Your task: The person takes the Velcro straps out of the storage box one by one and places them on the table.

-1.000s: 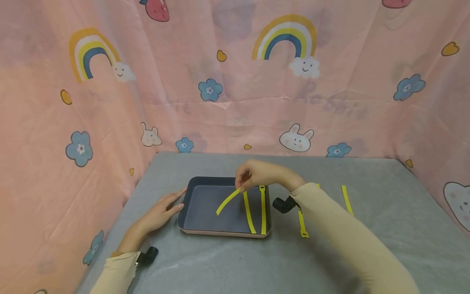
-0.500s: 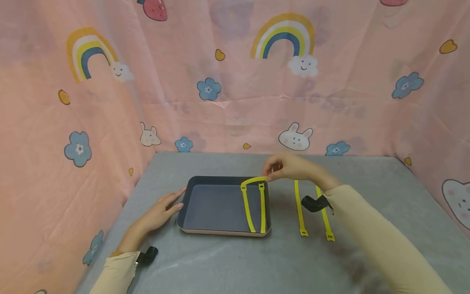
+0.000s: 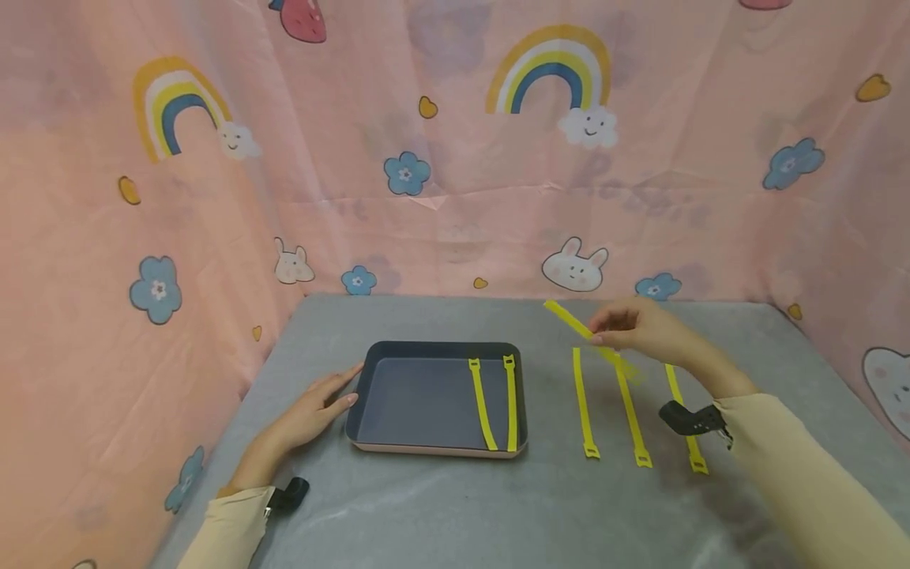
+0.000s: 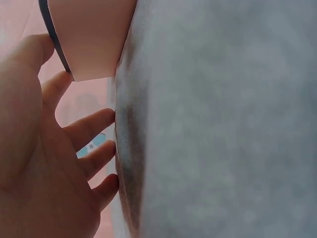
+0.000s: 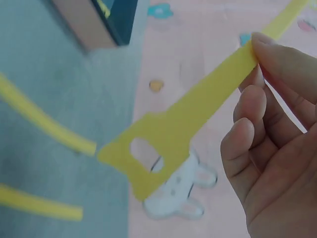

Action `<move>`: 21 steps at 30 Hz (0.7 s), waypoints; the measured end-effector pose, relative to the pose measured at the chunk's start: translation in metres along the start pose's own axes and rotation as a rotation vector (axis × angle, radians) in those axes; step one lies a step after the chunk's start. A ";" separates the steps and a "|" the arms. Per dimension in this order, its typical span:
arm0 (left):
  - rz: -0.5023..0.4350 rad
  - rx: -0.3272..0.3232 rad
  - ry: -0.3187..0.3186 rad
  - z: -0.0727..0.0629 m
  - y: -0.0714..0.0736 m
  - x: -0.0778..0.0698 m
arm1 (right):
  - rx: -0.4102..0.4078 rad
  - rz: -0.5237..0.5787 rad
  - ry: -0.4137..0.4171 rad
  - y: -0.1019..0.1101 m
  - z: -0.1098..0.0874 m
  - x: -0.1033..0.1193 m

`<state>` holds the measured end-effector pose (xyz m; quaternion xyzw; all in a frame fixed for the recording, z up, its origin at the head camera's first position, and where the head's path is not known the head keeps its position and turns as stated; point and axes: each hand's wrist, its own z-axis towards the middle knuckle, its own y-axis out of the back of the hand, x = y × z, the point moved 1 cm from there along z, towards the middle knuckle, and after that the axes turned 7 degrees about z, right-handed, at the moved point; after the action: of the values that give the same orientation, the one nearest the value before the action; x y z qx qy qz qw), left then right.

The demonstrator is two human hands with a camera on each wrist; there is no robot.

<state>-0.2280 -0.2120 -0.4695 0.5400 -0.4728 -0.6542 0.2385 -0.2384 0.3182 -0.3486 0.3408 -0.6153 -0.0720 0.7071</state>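
My right hand (image 3: pixel 643 328) pinches a yellow cable tie strap (image 5: pixel 208 99) between thumb and fingers, in the air right of the tray. In the right wrist view its slotted head points down and left. My left hand (image 3: pixel 309 411) lies at the left side of a dark baking tray (image 3: pixel 412 446) with a pink outside. Thumb and index finger touch the tray rim in the left wrist view, the other fingers spread with their tips at the table. Inside the tray, toward its right end, lie two straps, one left (image 3: pixel 482 403) and one right (image 3: pixel 511 403).
Three more yellow straps lie in a row right of the tray: a near one (image 3: pixel 583 403), a middle one (image 3: pixel 631 411) and a far right one (image 3: pixel 693 435). The grey table (image 3: pixel 455 514) ends at a pink patterned curtain (image 3: pixel 462 221).
My right hand has moved from above the tray to the right with the strap, uncovering the straps on the table. The left hand and tray have stayed in place.
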 end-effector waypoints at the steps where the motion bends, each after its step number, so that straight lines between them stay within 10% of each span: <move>1: 0.002 -0.001 -0.003 0.000 0.000 0.000 | -0.022 -0.004 -0.009 0.003 -0.005 -0.005; 21: -0.007 0.014 0.010 0.001 -0.001 -0.002 | -0.357 0.080 -0.233 0.057 -0.112 -0.122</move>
<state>-0.2281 -0.2099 -0.4697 0.5466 -0.4744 -0.6488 0.2349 -0.1821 0.4691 -0.4169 0.1749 -0.6835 -0.1903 0.6827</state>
